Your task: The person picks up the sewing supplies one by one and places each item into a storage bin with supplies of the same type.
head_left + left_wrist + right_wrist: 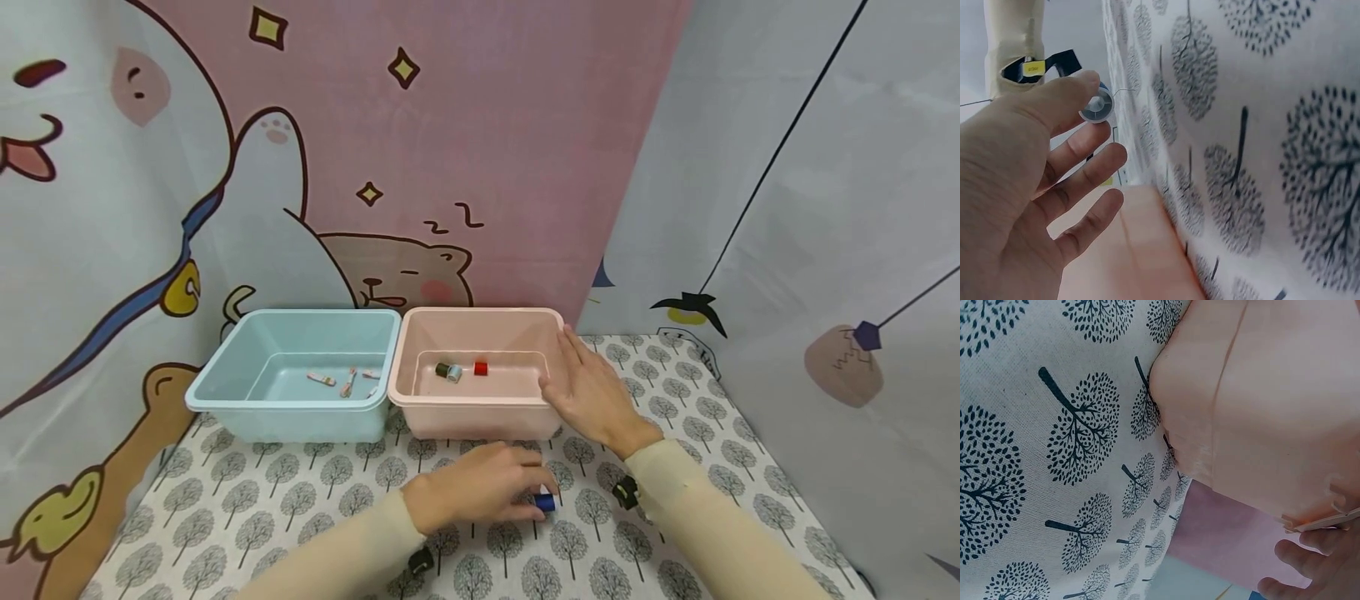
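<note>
My left hand [491, 483] is low over the cloth in front of the bins. Between its thumb and index finger it pinches a blue thread spool [545, 502]; the spool's pale spoked end [1097, 106] and a loose strand show in the left wrist view. My right hand [592, 392] rests with straight fingers on the right rim of the pink bin [472, 421]. Inside that bin lie a red spool [481, 368], a dark green spool [442, 368] and a light blue spool [454, 373].
To the left of the pink bin, close beside it, stands a light blue bin [300, 423] with several small pinkish pieces [348, 383] inside. Both stand on a tree-print cloth [360, 500]. Behind them hangs a cartoon-printed curtain [510, 150].
</note>
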